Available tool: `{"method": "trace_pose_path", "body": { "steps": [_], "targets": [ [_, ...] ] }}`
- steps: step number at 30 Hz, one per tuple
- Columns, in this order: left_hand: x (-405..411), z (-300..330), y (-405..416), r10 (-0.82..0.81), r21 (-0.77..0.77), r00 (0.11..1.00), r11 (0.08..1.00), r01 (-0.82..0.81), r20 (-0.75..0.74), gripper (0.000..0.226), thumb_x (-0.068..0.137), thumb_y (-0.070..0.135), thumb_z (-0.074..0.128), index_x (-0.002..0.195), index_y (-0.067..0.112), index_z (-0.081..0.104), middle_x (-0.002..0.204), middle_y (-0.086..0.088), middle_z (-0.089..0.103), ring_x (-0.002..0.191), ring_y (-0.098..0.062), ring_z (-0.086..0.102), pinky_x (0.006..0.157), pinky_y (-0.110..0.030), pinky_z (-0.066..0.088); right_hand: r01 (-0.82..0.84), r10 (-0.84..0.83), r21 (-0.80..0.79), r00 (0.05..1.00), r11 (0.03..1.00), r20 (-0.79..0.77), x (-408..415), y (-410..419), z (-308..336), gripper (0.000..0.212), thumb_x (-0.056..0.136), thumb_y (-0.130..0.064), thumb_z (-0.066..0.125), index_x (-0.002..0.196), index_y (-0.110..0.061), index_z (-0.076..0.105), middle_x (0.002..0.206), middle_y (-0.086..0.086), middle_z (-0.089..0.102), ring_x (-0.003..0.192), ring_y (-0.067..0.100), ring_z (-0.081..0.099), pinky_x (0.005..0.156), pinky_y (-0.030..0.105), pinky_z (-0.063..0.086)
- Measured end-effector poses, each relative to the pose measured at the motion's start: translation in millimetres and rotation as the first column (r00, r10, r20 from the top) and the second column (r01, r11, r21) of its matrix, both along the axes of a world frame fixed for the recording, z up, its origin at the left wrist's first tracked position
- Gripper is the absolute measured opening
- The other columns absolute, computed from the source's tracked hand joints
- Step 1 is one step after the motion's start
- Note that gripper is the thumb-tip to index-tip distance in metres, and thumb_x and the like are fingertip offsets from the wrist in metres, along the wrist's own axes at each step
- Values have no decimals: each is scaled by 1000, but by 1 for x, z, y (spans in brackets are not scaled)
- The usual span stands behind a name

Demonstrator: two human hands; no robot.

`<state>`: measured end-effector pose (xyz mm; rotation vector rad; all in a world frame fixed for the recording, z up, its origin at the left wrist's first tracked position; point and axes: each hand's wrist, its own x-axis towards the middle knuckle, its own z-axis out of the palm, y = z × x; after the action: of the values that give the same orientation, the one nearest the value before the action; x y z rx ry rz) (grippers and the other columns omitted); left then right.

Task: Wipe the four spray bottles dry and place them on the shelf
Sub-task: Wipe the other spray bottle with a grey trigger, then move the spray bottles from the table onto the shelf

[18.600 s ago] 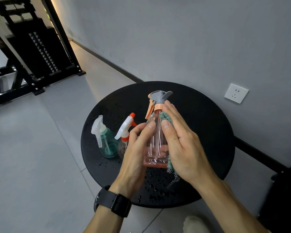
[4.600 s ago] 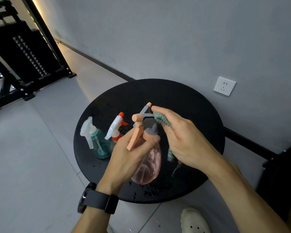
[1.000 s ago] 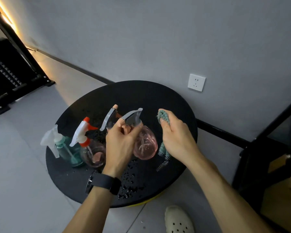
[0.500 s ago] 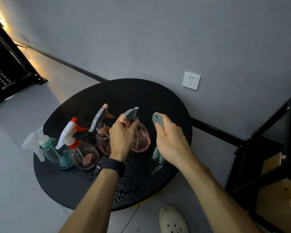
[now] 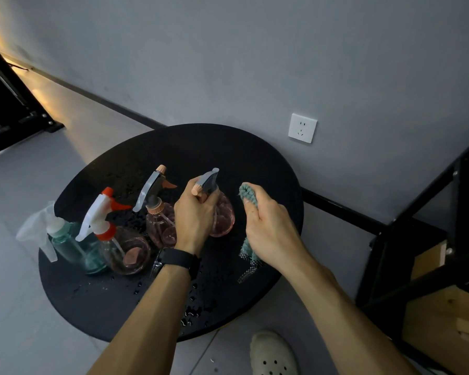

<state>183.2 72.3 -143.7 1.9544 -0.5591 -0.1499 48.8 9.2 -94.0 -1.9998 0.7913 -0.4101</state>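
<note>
Left hand [image 5: 194,215] gripped pink spray bottle [image 5: 222,216] by its neck over the wet table [image 5: 114,301]; right hand [image 5: 268,226] clutched cloth [image 5: 245,193]. Risk: bumping the neighbouring bottle [image 5: 160,223], toppling it.

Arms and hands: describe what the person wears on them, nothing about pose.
Both forearms are bare, with no sleeves in view and no gloves. The left wrist carries a black watch on a wide black strap. The left hand and right hand show no rings.
</note>
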Motion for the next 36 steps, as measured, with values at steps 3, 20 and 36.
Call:
{"method": "trace_pose_path", "body": {
  "steps": [3,20,36],
  "targets": [
    [0,4,4,-15,-6,1000,1000,15,-17,43,90,22,72,131,20,59,109,11,64,101,-7,61,88,-21,46,-2,2,-14,1000,1000,2,2,2,1,40,104,-23,35,145,-24,38,133,1,56,115,13,56,80,14,35],
    [-33,67,95,-19,-93,1000,995,19,2,13,97,34,61,98,30,74,92,13,75,88,-2,69,86,-35,57,-149,164,-223,985,963,53,19,46,11,48,102,-14,40,149,-18,31,148,0,42,133,11,42,106,23,39],
    [-12,75,154,-106,-272,941,962,15,-321,19,97,21,64,94,6,76,74,-8,71,66,-17,64,58,-21,53,-358,379,-228,923,905,57,64,115,8,57,104,-25,37,154,-17,12,161,1,17,148,13,13,119,36,23]
  ]
}}
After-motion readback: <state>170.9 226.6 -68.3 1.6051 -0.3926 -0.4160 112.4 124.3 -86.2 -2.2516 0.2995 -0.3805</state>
